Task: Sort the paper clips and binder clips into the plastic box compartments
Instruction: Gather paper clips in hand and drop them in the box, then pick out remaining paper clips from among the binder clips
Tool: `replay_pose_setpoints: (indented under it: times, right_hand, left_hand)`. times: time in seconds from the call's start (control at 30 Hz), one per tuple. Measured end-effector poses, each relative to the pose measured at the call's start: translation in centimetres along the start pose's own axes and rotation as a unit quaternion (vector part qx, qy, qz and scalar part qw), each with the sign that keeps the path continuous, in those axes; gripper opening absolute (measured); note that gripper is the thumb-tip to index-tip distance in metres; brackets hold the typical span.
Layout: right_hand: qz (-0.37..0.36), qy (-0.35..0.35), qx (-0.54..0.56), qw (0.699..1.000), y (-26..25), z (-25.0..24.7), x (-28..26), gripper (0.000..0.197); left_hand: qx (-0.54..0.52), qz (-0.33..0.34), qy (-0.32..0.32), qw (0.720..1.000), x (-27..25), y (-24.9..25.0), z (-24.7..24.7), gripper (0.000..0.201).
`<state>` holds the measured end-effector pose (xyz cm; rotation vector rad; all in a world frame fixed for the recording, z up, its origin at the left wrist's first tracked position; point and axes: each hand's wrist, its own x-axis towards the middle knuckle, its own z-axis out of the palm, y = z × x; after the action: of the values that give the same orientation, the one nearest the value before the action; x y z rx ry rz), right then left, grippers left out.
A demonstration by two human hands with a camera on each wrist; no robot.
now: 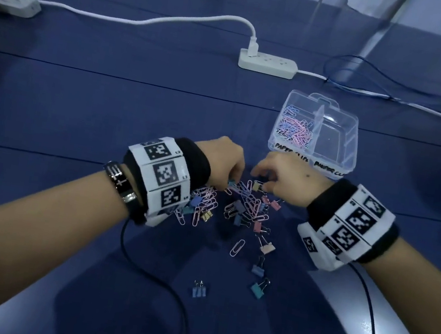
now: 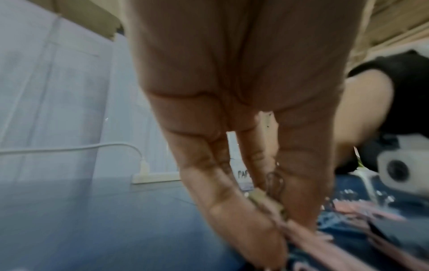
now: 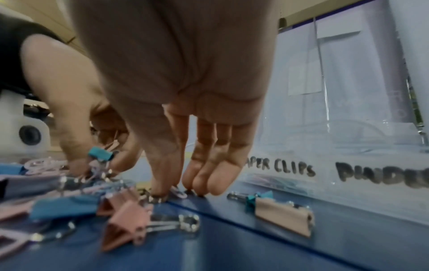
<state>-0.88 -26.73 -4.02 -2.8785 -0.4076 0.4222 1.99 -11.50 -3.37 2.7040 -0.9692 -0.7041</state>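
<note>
A mixed pile of pastel paper clips and binder clips [image 1: 245,205] lies on the blue cloth. Behind it to the right stands the clear plastic box [image 1: 351,146], labelled PAPER CLIPS and BINDER CLIPS [image 3: 348,146]. Its left compartment holds several paper clips [image 1: 295,129]; I see nothing in the right one. My left hand [image 1: 227,186] pinches a teal binder clip [image 3: 101,155] just above the pile. My right hand [image 1: 257,179] points straight fingers [image 3: 209,176] down onto the cloth beside a yellow binder clip [image 1: 258,186], with the thumb tip on a wire handle.
A pink binder clip [image 3: 125,220] and a beige one [image 3: 283,216] lie in front of the box. Stray binder clips [image 1: 199,292] [image 1: 260,287] sit nearer me. A white power strip [image 1: 266,63] with cables crosses the far cloth. Black wrist cables [image 1: 167,287] trail towards me.
</note>
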Motion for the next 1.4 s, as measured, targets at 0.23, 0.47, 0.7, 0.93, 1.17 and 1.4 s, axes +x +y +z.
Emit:
replay_pose_setpoints:
  times: [0.23, 0.47, 0.7, 0.93, 1.17, 1.4]
  right_hand:
    - [0.024, -0.009, 0.046, 0.999, 0.1, 0.1, 0.2, 0.015]
    - [0.042, 0.033, 0.134, 0.99, 1.0, -0.7, -0.1, 0.014]
    - [0.029, 0.044, 0.487, 0.872, -0.2, -1.8, -1.0, 0.022]
    - [0.185, 0.016, 0.732, 0.656, -1.6, 0.4, -1.0, 0.032]
    - [0.172, -0.039, 0.88, 0.442, -3.8, 2.0, -0.9, 0.044]
    - [0.108, -0.03, 0.923, 0.368, -4.2, 2.3, -1.0, 0.048]
  left_hand:
    - [-0.189, -0.036, -0.023, 0.981, -0.8, -1.8, -1.0, 0.015]
    - [-0.385, -0.051, -0.011, 0.922, -1.9, -2.7, -1.1, 0.01]
    - [-0.537, -0.034, -0.035, 0.842, -2.0, -2.4, -0.6, 0.01]
    - [-0.628, -0.007, -0.025, 0.778, -2.3, -1.6, -1.0, 0.014]
    - [-0.359, 0.04, 0.143, 0.921, -2.6, 1.0, -1.2, 0.013]
    - [-0.329, 0.057, 0.16, 0.929, -3.9, 2.0, -1.7, 0.018]
